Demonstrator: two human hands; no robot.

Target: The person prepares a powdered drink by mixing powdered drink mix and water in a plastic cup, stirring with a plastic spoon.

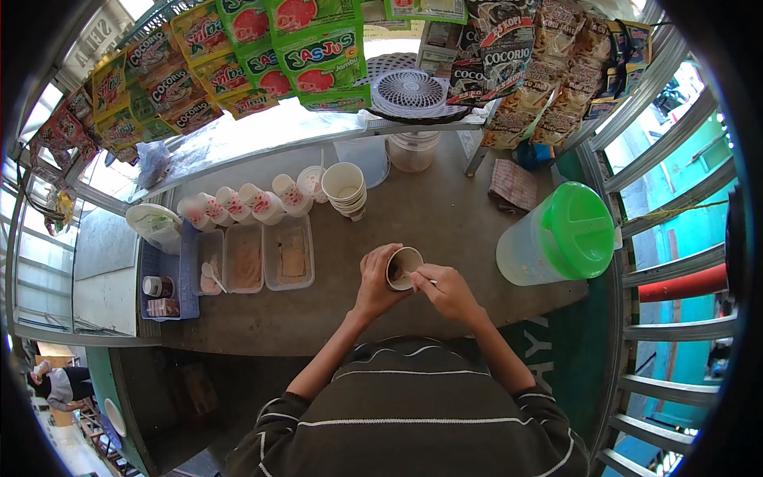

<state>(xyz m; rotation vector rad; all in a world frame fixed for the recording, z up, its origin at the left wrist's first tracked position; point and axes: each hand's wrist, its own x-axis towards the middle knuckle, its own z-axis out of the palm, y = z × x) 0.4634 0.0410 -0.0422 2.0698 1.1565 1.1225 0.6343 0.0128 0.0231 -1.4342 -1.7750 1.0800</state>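
Note:
A paper cup [404, 262] with brownish contents is held over the near middle of the table. My left hand [376, 278] wraps round its left side. In my right hand [445, 292] is the handle of a spoon [429, 281], pinched between the fingers; its other end reaches into the cup, where I cannot make it out. Beyond the cup stands a stack of larger paper cups [345, 187]. To the left sit open plastic tubs of brown powder [290, 252], and a white spoon [212, 277] rests in the leftmost one.
Stacked patterned cups [262, 203] lie tilted behind the tubs. A blue basket [188, 270] stands at the left, and a green-lidded water container [556, 234] at the right. Drink sachets [318, 52] hang above the counter. A folded cloth [513, 184] lies back right. Another person [60, 385] is far left.

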